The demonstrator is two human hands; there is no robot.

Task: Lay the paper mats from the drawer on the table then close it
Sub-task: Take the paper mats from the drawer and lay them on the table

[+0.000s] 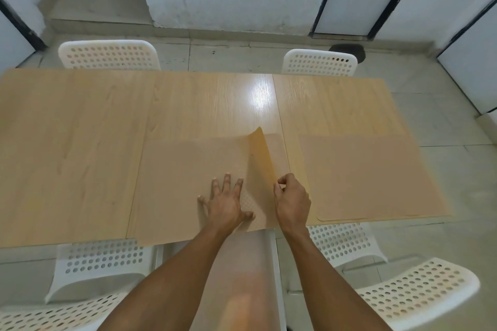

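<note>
The single head view looks down on a long pale wood-grain table (80, 142) ringed by white perforated plastic chairs (109, 54).

At the table's near edge lies a stack of thin tan paper mats (174, 183), long axis running along that edge. The left hand (225, 203) rests flat on the stack with fingers spread, pinning it down. Just to its right, the right hand (291, 200) pinches the near right part of the top tan sheet (259, 158) between thumb and fingertips. That sheet's right side curls up and over toward the left hand, showing a yellower underside. The right hand is the nearer one to the lifted edge, and the sheet looks ready to peel off rightward or across.

Further right of the stack, a single tan rounded-corner mat (371, 177) already lies flat on the table, well apart from both hands.

Below the table's near edge, between the forearms, an open white-walled drawer (274, 263) juts toward the person. Its contents appear as a pale, blurred sheet surface, probably more mats, though this cannot be confirmed.
</note>
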